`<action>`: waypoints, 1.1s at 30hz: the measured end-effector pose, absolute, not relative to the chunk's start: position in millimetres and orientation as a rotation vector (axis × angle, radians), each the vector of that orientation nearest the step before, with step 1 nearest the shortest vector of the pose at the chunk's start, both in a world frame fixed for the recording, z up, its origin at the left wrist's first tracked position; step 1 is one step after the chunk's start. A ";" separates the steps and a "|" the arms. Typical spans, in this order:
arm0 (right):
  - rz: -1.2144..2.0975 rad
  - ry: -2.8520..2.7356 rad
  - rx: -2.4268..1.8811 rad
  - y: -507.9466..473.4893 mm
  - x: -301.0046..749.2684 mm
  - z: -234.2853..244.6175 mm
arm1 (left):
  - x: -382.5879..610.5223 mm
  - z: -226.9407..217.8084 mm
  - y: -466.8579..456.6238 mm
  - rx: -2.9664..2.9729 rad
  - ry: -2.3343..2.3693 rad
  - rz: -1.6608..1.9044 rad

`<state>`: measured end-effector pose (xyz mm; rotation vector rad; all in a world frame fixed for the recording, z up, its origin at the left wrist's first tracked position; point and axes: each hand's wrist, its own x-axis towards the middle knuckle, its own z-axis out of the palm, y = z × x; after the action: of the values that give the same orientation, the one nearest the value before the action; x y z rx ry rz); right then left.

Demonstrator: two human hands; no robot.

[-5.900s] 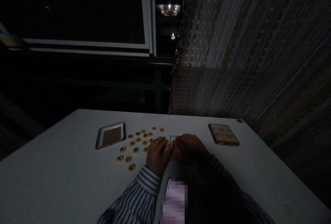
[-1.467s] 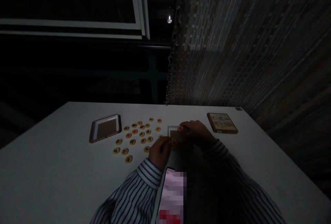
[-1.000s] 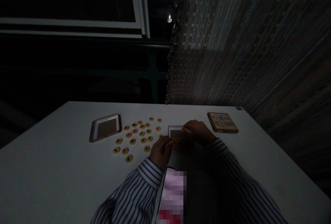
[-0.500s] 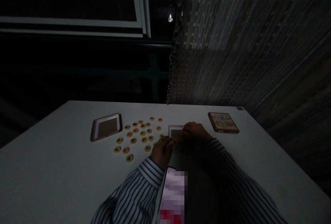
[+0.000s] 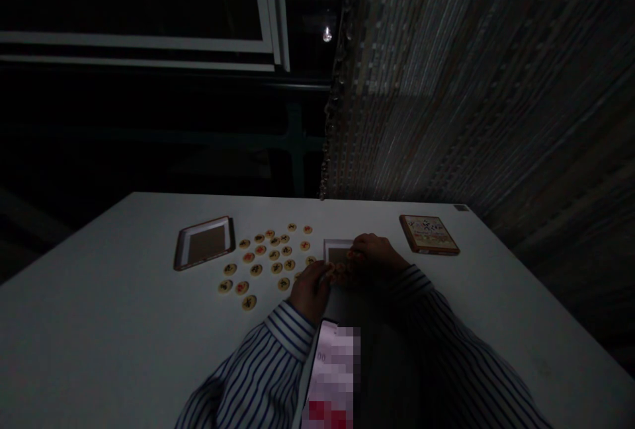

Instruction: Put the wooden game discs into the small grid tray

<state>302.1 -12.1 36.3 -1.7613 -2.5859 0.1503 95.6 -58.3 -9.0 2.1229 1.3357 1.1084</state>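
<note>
Worktop [image 5: 109, 330] below hands. Tray [image 5: 204, 245] well left of hands. Box [image 5: 338, 254] between hands, near both; its long axis hard to tell, partly covered. Left hand [image 5: 310, 290] at box's left edge, fingers narrow; right hand [image 5: 381, 253] over right side, fingers curled; can't tell if either grips. Loose pieces [image 5: 276, 268] leftward, left hand nearer.

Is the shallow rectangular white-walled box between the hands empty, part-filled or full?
Part-filled: round tan pieces lie in the near part of the box, while its brown floor shows bare beyond them.
</note>
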 end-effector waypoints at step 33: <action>0.137 -2.636 -1.795 -17.7 298.0 45.1 | 95.2 -9.3 -58.4 2.154 1.284 1.132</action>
<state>298.0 -17.7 45.1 -1.7951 -2.6356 0.1372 95.2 -58.4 -9.3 2.1543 1.2842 1.1324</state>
